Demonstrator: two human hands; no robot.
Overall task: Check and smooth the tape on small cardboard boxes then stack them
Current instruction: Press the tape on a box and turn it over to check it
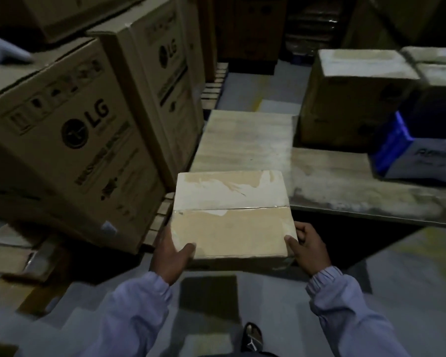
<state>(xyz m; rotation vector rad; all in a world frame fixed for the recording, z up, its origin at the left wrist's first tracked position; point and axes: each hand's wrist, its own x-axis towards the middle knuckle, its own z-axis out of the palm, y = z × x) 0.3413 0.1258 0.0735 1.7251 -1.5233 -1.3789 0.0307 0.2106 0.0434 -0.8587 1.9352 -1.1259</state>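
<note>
The small cardboard box (pixel 232 222) was held in the air in front of the person, top up, just short of the near edge of the wooden table (pixel 332 181). The left hand (pixel 171 251) gripped its near left corner and the right hand (pixel 308 249) its near right corner, each with the thumb on top and the fingers curled round the side.

The step appeared to be checking the box while carrying it. It would probably go best by keeping the box level and setting it down before freeing a hand. Flat fingers could then press along the tape (pixel 242 207) from the middle outward, with extra care at the ends.

The tape ran across the centre seam and glinted faintly. It looked wrinkled near the left end. The far flap was pale, with torn white patches (likely label residue).

Tall LG cartons (pixel 70 140) stood to the left. A brown box (pixel 350 99) and a blue and white box (pixel 410 155) sat on the table.
</note>
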